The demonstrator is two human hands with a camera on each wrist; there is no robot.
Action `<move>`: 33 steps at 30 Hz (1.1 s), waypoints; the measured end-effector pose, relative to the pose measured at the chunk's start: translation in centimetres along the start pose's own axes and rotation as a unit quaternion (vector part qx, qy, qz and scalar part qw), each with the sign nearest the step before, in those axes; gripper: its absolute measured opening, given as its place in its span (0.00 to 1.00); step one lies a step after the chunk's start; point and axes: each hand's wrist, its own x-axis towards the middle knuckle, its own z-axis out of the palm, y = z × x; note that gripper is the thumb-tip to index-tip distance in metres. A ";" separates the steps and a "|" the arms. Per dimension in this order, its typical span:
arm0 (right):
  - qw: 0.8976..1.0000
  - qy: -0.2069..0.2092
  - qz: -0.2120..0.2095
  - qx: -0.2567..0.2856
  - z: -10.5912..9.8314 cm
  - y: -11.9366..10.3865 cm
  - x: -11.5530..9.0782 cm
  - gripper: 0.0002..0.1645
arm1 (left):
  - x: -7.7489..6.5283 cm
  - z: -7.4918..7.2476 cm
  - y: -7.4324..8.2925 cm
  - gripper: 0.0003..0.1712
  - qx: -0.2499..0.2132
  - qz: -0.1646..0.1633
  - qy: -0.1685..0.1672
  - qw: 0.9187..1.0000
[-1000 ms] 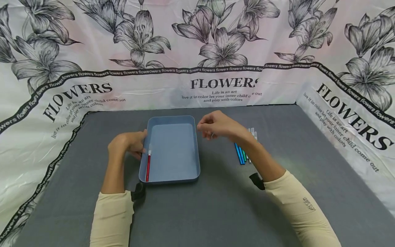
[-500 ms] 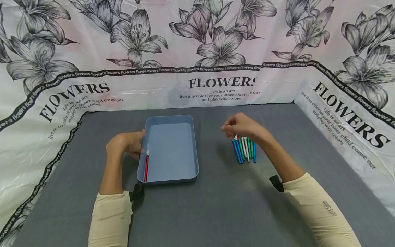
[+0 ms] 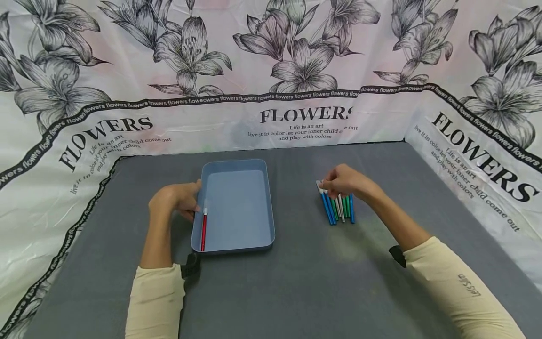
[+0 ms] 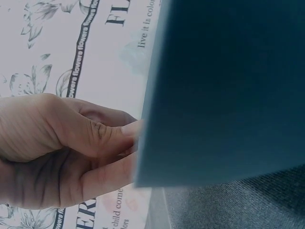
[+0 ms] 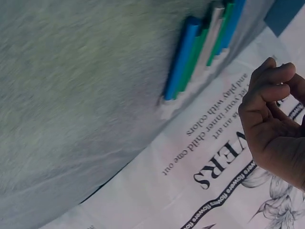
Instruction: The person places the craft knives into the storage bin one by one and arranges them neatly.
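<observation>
L hand (image 3: 175, 200) pinches smooth, rect. tray (image 3: 237, 207) at 9 o'clock. R hand (image 3: 345, 181), grip unclear, has shifted twd 4 o'clock, over slim pens (image 3: 341, 209).

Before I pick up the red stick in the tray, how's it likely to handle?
The red stick is probably stiff, since it lies straight along its length. It's likely light, being so slim. It looks rounded, so it might roll if nudged across the smooth-looking tray floor, though the left wall close beside it should limit travel that way.
</observation>
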 end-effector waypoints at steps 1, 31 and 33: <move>1.000 -0.003 0.001 -0.002 0.0 0.2 0.1 0.18 | 0.0 0.1 0.0 0.53 0.000 -0.001 0.000 1.000; 0.994 0.014 0.003 -0.112 1.5 1.5 1.1 0.21 | 0.1 -0.1 0.0 0.53 0.000 -0.019 -0.008 1.000; 0.991 0.020 0.009 -0.134 1.8 1.4 1.2 0.25 | 0.1 -0.1 0.1 0.53 -0.002 -0.018 -0.011 1.000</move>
